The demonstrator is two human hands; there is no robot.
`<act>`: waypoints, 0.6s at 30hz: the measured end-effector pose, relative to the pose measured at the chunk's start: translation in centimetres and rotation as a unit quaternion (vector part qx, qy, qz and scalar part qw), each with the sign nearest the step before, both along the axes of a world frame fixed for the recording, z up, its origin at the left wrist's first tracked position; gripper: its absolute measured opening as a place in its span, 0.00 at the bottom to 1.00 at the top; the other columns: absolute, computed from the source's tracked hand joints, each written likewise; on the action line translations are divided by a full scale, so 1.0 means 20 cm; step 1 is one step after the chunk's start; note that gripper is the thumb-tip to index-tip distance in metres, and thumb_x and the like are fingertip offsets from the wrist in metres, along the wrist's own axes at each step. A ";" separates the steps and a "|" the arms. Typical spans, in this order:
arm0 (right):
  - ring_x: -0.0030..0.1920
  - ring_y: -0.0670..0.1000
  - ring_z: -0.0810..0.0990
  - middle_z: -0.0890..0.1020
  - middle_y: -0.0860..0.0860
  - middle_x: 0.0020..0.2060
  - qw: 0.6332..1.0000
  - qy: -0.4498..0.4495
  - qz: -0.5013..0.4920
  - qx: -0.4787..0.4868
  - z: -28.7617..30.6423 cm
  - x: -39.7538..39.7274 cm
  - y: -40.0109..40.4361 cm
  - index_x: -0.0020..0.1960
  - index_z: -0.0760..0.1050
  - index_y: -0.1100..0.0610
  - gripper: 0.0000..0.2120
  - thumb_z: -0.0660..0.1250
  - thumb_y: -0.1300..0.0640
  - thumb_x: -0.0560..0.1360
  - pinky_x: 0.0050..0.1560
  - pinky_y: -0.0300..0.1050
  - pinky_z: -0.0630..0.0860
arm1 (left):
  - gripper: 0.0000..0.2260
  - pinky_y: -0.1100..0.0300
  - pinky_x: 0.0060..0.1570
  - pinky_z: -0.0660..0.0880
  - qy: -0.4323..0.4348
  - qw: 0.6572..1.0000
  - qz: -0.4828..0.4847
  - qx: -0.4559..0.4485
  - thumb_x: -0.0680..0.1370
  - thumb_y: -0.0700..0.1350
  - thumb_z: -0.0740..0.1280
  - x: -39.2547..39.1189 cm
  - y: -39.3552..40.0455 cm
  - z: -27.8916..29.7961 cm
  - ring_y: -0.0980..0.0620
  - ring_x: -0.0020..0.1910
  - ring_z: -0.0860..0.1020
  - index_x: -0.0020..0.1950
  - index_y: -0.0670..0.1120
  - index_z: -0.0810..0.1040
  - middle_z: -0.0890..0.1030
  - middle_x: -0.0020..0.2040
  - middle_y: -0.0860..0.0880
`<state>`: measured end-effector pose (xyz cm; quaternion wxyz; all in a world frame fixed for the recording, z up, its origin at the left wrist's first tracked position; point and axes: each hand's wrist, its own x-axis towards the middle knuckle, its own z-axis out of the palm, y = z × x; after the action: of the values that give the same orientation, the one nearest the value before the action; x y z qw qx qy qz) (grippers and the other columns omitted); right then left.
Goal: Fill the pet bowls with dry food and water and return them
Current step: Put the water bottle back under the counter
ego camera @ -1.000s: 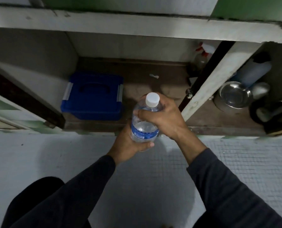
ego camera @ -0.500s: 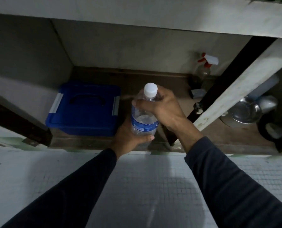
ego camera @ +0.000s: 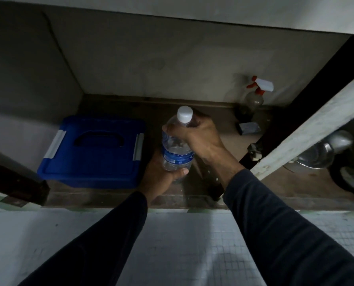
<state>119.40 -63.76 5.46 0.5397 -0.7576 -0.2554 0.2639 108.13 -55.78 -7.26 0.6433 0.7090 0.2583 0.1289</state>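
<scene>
Your left hand (ego camera: 160, 178) grips the lower part of a capped water bottle (ego camera: 177, 149), thumb across its front below the blue label. Your right hand (ego camera: 196, 134) curls round the bottle's shoulder just under the white cap (ego camera: 184, 114). Bottle upright, inside an open low cabinet (ego camera: 130, 65). Blue lidded box (ego camera: 93, 151) just left of the bottle. Spray bottle (ego camera: 255, 96) at the back right corner. Steel bowl (ego camera: 314, 156) in the next compartment, behind the white door edge (ego camera: 316, 124). Tiled floor (ego camera: 192, 244) below.

A home's low storage cupboard (ego camera: 172, 65): spray bottle (ego camera: 256, 96), steel pots (ego camera: 314, 155), tiled floor (ego camera: 192, 244).
</scene>
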 end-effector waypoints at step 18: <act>0.45 0.42 0.83 0.83 0.43 0.46 1.000 -0.005 0.016 -0.025 -0.03 0.05 0.06 0.49 0.75 0.43 0.18 0.80 0.44 0.66 0.44 0.38 0.79 | 0.38 0.72 0.58 0.74 0.010 1.000 -0.013 -0.001 0.71 0.38 0.80 0.06 0.07 -0.02 0.69 0.60 0.77 0.74 0.57 0.67 0.78 0.64 0.62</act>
<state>120.32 -62.57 4.95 0.5151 -0.7677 -0.2636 0.2753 109.27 -54.46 -7.59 0.6433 0.7128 0.2555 0.1135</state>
